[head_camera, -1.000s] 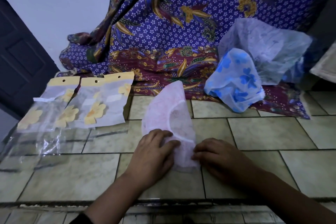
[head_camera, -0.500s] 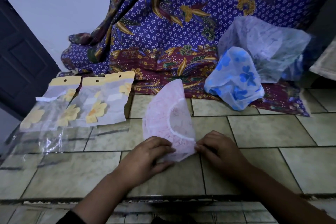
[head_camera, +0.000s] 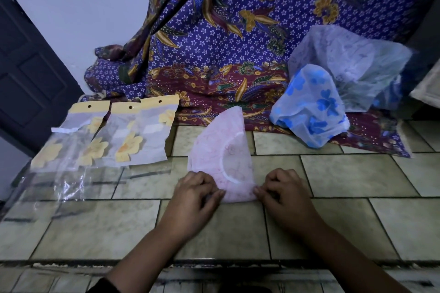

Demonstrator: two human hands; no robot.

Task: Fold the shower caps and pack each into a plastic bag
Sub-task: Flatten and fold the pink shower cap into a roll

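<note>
Pinching near corners of folded pink shower cap (head_camera: pixel 221 162): left hand (head_camera: pixel 195 195), right hand (head_camera: pixel 285 192), fingers curled, apparently both gripping. Risk noted: fold would spring open if either pinch slackened.

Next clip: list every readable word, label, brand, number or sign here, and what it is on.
No readable text anywhere.
yellow header strips on the packed bags: punched holes, no print visible.
white strip on the leftmost bag: blank or too blurred to tell.
pink shower cap, blue shower cap, patterned cloth: floral patterns only.
</note>
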